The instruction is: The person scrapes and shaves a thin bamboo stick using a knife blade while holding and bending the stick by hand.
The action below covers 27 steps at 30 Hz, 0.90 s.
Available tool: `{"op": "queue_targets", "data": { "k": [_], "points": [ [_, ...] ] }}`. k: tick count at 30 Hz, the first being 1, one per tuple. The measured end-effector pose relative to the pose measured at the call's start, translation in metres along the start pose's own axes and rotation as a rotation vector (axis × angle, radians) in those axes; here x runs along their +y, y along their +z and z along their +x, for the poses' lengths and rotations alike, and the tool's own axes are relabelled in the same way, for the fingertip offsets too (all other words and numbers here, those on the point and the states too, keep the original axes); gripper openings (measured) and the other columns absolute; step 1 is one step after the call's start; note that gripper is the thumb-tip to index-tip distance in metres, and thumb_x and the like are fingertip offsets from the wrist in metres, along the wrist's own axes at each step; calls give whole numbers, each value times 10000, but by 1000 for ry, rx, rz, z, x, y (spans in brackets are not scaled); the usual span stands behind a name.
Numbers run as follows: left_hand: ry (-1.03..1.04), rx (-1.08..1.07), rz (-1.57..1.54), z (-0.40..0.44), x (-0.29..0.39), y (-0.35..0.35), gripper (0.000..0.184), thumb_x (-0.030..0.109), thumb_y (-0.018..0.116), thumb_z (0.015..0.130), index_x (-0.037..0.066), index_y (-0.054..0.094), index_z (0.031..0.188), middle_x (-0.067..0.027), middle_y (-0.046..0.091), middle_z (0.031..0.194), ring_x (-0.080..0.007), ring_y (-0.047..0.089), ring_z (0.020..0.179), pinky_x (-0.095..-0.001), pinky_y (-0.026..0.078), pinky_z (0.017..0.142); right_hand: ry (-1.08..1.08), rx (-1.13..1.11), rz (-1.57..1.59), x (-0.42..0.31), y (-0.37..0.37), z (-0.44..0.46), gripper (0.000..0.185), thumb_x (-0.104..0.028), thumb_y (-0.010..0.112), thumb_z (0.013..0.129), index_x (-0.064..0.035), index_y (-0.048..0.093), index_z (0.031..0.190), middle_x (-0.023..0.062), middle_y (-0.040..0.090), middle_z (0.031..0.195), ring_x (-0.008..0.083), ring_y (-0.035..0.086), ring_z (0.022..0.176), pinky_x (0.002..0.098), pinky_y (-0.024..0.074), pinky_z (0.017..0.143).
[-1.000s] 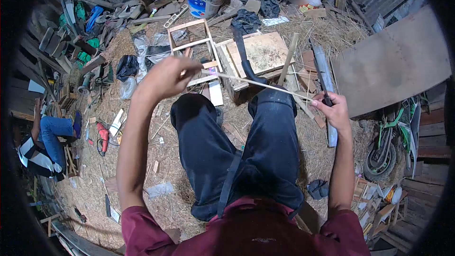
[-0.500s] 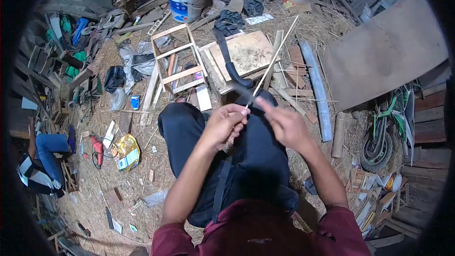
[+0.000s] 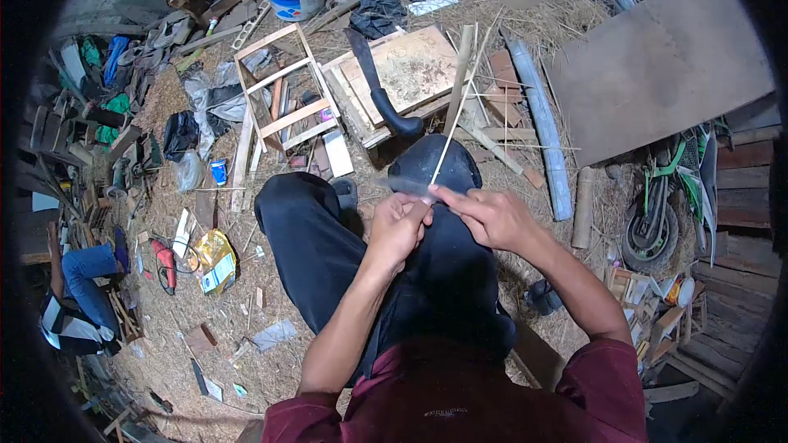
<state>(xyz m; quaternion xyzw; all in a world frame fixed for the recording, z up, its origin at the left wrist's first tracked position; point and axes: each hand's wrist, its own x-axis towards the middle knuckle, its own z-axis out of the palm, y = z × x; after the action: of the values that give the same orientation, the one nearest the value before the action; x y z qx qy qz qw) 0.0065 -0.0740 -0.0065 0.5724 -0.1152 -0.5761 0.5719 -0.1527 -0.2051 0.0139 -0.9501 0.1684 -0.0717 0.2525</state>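
Above the right knee (image 3: pixel 435 162), both hands meet, left fingers (image 3: pixel 420 212) pinching a thin strip (image 3: pixel 448 139)

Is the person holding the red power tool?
No, the red power tool lies on the ground; left hand and right hand are at a thin stick.

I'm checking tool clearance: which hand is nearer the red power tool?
Left. The left hand is right of the red power tool, over the lap; the right hand is farther right.
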Motion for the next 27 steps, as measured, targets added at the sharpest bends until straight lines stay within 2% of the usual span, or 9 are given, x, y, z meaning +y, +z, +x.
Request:
{"op": "queue_targets", "data": {
  "k": [2,5,9,12,17,22,24,27],
  "points": [
    [-17,27,-31,-13,-8,2,171,174,624,952,4,636,933,-15,562,667,-54,380,423,-232,256,380,28,151,76,13,12,-1,554,-109,588,902,-278,512,1424,115,566,635,322,587,560,423,495,524],
    [-66,35,-36,-29,-13,-6,167,161,604,963,-2,640,970,-9,552,653,-54,381,420,-223,259,378,20,143,126,15,6,-1,572,-108,608,893,-270,502,1432,119,564,630,314,577,547,416,489,520],
    [-71,-12,-76,-6,2,3,182,174,578,975,0,629,967,9,508,617,-50,352,405,-221,231,362,-33,-26,89,6,-9,-5,542,-119,610,900,-258,524,1416,123,548,626,309,585,568,413,487,538],
    [-130,-101,-62,11,8,4,209,208,559,996,10,620,972,24,486,616,-46,323,388,-225,211,351,-52,-19,115,12,-9,-4,533,-129,608,904,-271,528,1412,112,548,626,296,583,552,408,487,518],
    [-105,-37,-163,1,-3,9,213,224,586,989,16,625,1007,25,511,648,-37,330,392,-218,219,355,-9,-21,48,16,-3,-11,544,-152,612,909,-309,509,1420,110,550,633,298,582,541,410,491,502],
    [-145,-19,-148,-36,-15,-2,201,207,598,983,7,620,998,29,490,603,-40,343,400,-213,238,365,98,100,40,20,5,-10,565,-163,623,902,-319,494,1430,127,553,637,314,595,565,429,506,537],
    [-197,-3,-158,-56,-19,-12,196,189,602,981,-6,617,993,29,476,585,-43,342,400,-214,236,366,107,108,61,22,3,-11,562,-157,619,903,-303,494,1431,136,560,644,321,597,573,434,507,550],
    [-162,-40,-144,-85,-31,-25,202,190,606,981,-12,614,991,27,466,573,-43,342,402,-216,236,369,126,145,84,22,4,-14,539,-140,607,908,-259,509,1425,148,569,649,327,602,582,435,505,557]
  ]
}}
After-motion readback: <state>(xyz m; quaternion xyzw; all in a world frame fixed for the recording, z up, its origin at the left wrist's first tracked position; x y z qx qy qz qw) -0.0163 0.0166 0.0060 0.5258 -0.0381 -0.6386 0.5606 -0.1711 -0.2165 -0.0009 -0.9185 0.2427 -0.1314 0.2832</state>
